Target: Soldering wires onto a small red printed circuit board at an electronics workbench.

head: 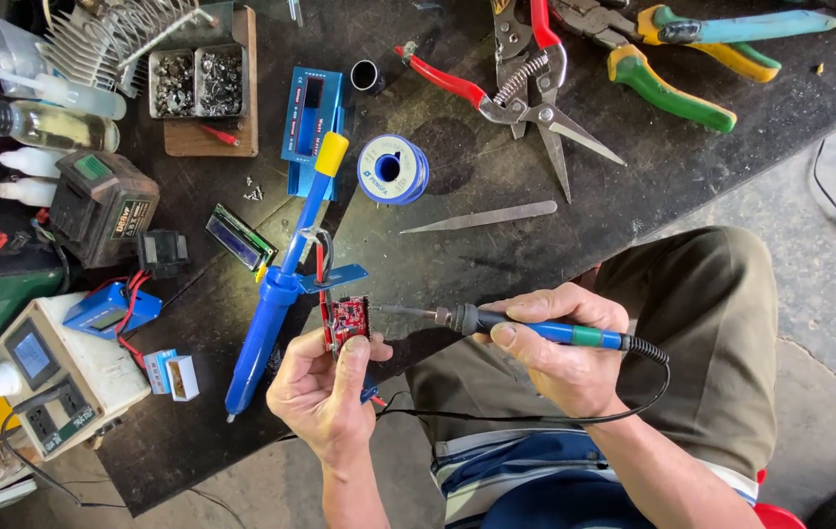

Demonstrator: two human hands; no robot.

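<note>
Left hand (325,392) grips red board (349,321); right hand (560,348) (fist) soldering iron (536,328).

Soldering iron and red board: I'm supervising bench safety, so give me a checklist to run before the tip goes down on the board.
1. Grip on the soldering iron: right hand wraps the blue handle behind the metal barrel; ok.
2. Red circuit board steady: pinched in the left hand, held off the bench; ok.
3. Tip on the joint: it points at the board's right edge, contact cannot tell.
4. Fingers clear of the tip: left thumb sits just below the board; not ok.
5. Cord free: loops over the lap, unsnagged; ok.
6. Solder spool at hand: lies across the bench, no strand fed; not ok.
</note>
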